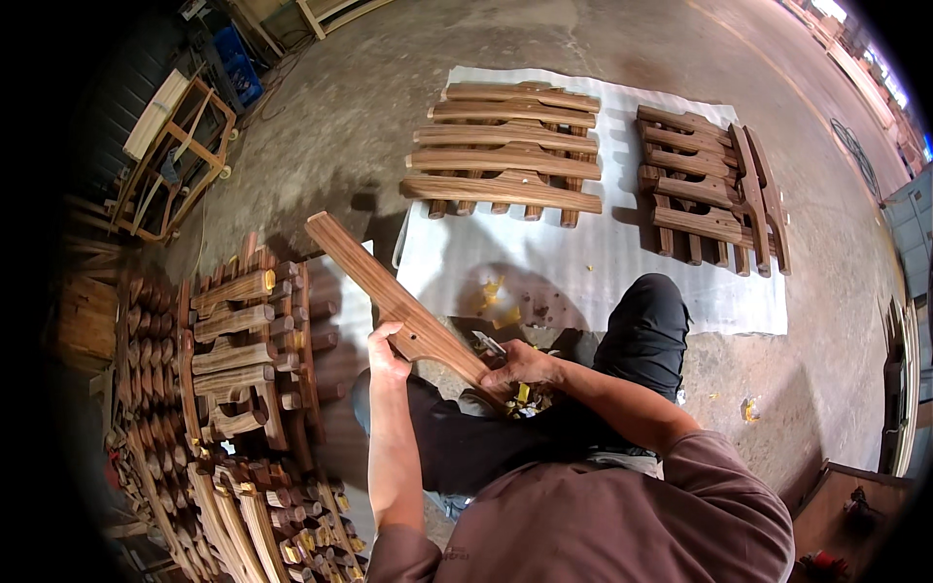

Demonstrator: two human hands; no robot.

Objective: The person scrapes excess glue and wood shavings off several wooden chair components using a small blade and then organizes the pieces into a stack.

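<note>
A long brown wooden furniture part (374,282) with a shaped edge and a small dark hole slants across my lap. My left hand (389,356) is wrapped round its middle, the thumb over the top near the hole. At its lower end, my right hand (525,363) is closed on what looks like a utility knife (489,343), its pale tip pointing up and left. The fingers of that hand lie against the wood; most of the knife is hidden in the grip. Yellow and pale scraps (525,396) lie just below my right hand.
Stacks of similar wooden parts rest on a white sheet (466,262) ahead: one stack (505,155) at centre, another (695,185) to the right. A large pile of parts (238,340) stands close on my left. A wooden cart (175,160) is at far left.
</note>
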